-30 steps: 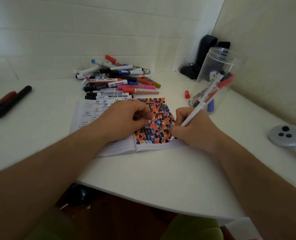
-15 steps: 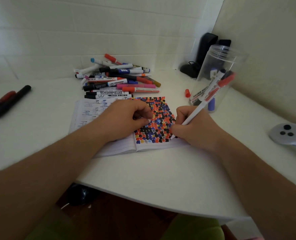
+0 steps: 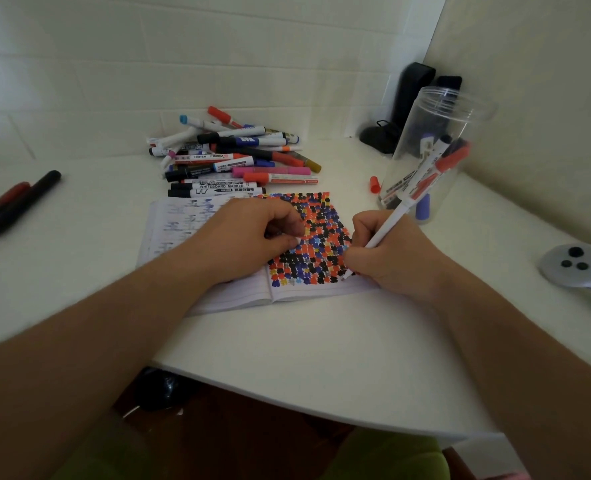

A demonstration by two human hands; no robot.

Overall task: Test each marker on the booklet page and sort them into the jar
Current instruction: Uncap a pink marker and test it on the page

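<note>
One view only, from the head camera, looking down on a white table (image 3: 321, 341). Near the middle lies the open booklet (image 3: 238, 296), its right page crowded with red, blue and black test blots. The right hand (image 3: 387, 251) grips a white-barrelled marker (image 3: 396, 216) in a writing hold, fingers curled round the barrel, red end pointing up and to the right, tip down at the near right corner of the blotted page. The left hand (image 3: 249, 237) rests on the booklet's fold with its fingers curled under; it seems to steady the page, though whether it pinches anything small I cannot tell.

Judging by this, the testing step is in hand. Next, the marker would need capping; a loose red cap (image 3: 374, 184) lies just left of the jar (image 3: 436, 150), which stands at the far right with several markers already in it. Then comes the drop into that jar. A large pile of markers (image 3: 231, 157) waits beyond the booklet, so much work seems left.

The tip itself is hidden behind the right hand's fingers, so the fresh mark is hard to make out. Two dark pens (image 3: 13, 206) at the far left are cut off by the frame edge.
</note>
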